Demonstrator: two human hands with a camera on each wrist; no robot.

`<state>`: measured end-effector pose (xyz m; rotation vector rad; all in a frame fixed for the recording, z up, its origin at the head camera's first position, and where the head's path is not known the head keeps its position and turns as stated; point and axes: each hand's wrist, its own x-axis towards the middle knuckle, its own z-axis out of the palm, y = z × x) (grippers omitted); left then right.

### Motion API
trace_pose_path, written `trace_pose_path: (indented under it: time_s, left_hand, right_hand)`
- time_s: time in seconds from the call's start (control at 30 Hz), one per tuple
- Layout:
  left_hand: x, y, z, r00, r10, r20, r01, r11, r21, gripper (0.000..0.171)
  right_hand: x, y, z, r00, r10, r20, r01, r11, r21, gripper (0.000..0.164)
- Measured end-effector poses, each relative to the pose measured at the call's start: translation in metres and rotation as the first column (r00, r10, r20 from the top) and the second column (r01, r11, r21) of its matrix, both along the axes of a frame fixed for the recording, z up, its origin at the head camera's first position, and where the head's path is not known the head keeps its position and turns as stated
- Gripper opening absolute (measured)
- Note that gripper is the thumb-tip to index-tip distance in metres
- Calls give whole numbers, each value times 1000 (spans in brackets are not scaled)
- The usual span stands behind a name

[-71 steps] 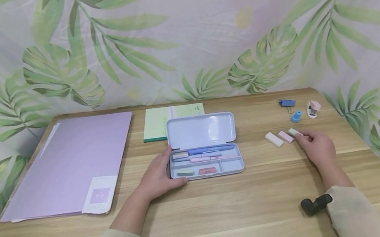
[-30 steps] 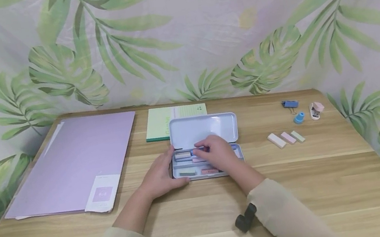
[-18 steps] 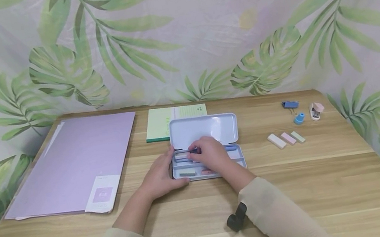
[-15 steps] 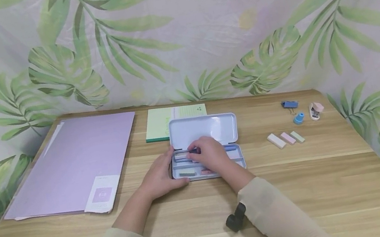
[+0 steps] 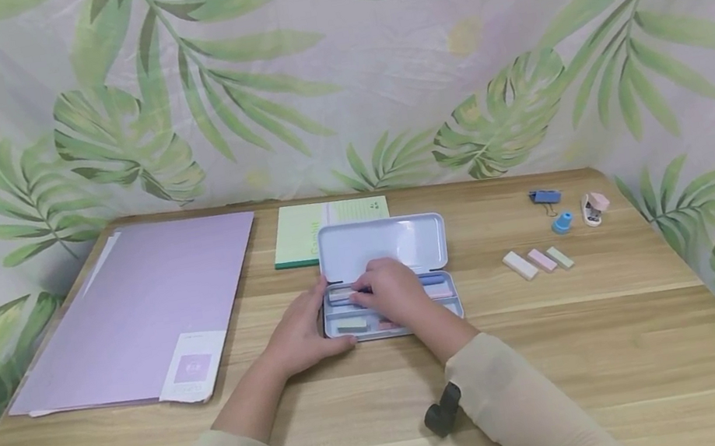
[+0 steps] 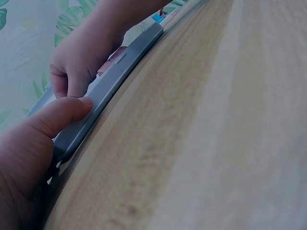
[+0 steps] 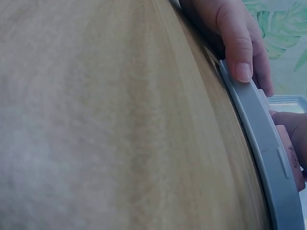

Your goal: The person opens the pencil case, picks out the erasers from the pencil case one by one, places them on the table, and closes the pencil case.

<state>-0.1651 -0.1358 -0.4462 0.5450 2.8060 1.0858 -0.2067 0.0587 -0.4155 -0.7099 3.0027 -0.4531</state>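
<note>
A pale blue pencil case (image 5: 381, 246) stands with its lid up in the middle of the table. My left hand (image 5: 298, 331) grips its left end, the thumb over the front rim in the left wrist view and the fingers along the side. My right hand (image 5: 392, 292) reaches into the back compartment, fingertips bent down among the pens. A blue pen (image 5: 431, 279) and a pink pen (image 5: 440, 294) show to its right. I cannot tell whether its fingertips pinch a pen. In front lie a green eraser (image 5: 352, 324) and a reddish eraser (image 7: 290, 158), partly covered.
Right of the case lie white (image 5: 521, 265), pink (image 5: 543, 260) and green blocks (image 5: 560, 257). Behind them are a blue binder clip (image 5: 545, 196), a blue cone-shaped piece (image 5: 562, 222) and a mini stapler (image 5: 594, 208). A green notebook (image 5: 295, 233) lies behind the case, a purple folder (image 5: 144, 306) at left.
My right hand has left the green block on the right and come over into the pencil case, shifting slightly left among the pens. The pink pen shows again at right. The left hand stays put.
</note>
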Motion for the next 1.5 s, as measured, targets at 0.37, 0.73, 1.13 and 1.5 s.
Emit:
trace_pose_path:
  time_s: [0.37,0.73,1.13,1.5]
  left_hand:
    - [0,0,0,1000,0,-12,0,1000,-3,115]
    - [-1,1,-1,1000,1,-2,-1,1000,-4,116]
    - [-1,1,-1,1000,2,6,-2,1000,-2,115]
    - [-3,1,-2,1000,1,0,-1,1000,-8,114]
  right_hand:
    - [12,32,-4,943,3,-332,-78,974,-213,16]
    - [38,133,1,923,-208,-323,131,961,-245,20]
    - [68,239,-5,849,-397,-348,345,916,-202,16]
    - [76,259,-23,892,-391,-227,361,918,-165,15]
